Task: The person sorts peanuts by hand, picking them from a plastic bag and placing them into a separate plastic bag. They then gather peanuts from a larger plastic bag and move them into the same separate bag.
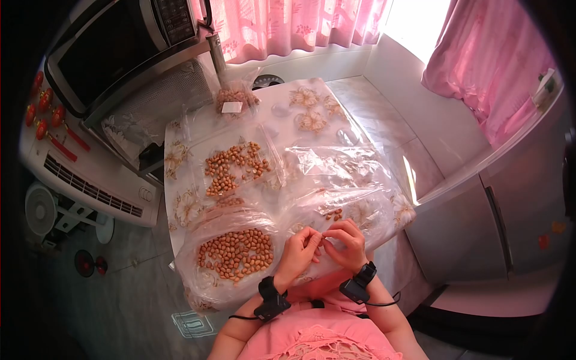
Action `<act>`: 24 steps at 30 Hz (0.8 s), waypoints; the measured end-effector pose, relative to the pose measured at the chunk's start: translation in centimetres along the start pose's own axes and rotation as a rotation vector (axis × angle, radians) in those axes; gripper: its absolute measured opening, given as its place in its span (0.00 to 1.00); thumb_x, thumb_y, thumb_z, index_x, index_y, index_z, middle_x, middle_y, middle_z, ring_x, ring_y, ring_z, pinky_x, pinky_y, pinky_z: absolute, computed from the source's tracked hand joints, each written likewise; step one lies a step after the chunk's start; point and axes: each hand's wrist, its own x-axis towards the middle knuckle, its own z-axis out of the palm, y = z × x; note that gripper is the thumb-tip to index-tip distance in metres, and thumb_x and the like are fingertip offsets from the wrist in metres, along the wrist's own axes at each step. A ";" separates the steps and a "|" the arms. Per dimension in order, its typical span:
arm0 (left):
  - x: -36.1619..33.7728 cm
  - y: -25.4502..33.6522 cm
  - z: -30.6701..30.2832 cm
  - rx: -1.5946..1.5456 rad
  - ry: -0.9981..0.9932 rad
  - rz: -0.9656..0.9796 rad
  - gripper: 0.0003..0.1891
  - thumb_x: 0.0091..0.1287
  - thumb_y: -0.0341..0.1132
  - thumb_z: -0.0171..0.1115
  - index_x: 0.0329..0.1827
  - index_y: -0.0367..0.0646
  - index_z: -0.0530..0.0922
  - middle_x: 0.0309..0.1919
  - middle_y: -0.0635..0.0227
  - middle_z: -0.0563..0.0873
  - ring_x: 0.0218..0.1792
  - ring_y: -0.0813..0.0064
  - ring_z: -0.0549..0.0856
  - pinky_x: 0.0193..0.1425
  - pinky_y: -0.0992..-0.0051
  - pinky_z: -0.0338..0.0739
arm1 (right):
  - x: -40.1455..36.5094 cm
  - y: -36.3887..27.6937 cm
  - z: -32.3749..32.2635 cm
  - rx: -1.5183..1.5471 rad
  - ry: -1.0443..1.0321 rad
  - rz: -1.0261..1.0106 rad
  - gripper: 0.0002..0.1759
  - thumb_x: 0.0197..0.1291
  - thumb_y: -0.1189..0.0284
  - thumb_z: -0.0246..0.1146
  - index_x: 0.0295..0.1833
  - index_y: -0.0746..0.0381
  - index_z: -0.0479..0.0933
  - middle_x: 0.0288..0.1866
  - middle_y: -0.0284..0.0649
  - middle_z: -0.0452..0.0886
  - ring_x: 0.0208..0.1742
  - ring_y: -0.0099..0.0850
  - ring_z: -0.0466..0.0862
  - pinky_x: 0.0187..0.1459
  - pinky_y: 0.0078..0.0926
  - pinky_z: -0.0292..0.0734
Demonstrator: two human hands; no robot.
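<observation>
My left hand (pixel 300 252) and my right hand (pixel 346 243) meet at the fingertips near the table's front edge. Both are closed in a pinch, and whatever sits between the fingers is too small to make out. Just beyond them, a few brown nuts (pixel 334 214) lie on a clear plastic bag (pixel 375 207). To the left of my hands, many brown nuts (pixel 237 253) fill an open plastic bag (pixel 187 267). Farther back on the left, more nuts (pixel 222 173) are spread on another sheet of clear plastic (pixel 273 157).
A bag of reddish nuts (pixel 237 96) with a white label stands at the back of the flowered table (pixel 276 120). A microwave (pixel 108 48) is at upper left, a grey refrigerator (pixel 462 228) at right, and pink curtains (pixel 300 24) hang behind.
</observation>
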 end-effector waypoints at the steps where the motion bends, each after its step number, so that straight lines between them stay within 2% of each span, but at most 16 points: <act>1: 0.0 -0.1 0.0 0.000 0.000 0.000 0.11 0.81 0.37 0.58 0.48 0.37 0.80 0.32 0.71 0.84 0.31 0.84 0.83 0.28 0.83 0.81 | 0.0 0.0 0.0 0.004 0.000 0.001 0.13 0.45 0.79 0.74 0.39 0.60 0.84 0.39 0.40 0.84 0.40 0.40 0.83 0.42 0.36 0.79; 9: 0.1 -0.5 -0.1 -0.050 -0.023 -0.002 0.12 0.82 0.35 0.55 0.55 0.35 0.80 0.36 0.70 0.85 0.31 0.85 0.83 0.30 0.83 0.83 | 0.1 -0.2 0.0 0.008 0.016 0.014 0.11 0.48 0.78 0.74 0.39 0.61 0.85 0.38 0.40 0.84 0.39 0.40 0.83 0.41 0.35 0.79; 24: 0.0 -0.1 -0.1 -0.035 -0.012 -0.020 0.11 0.81 0.36 0.56 0.52 0.35 0.80 0.35 0.70 0.85 0.31 0.85 0.83 0.30 0.83 0.82 | 0.2 -0.2 0.0 -0.004 0.007 0.016 0.09 0.49 0.77 0.75 0.38 0.60 0.85 0.37 0.39 0.84 0.38 0.39 0.83 0.40 0.36 0.78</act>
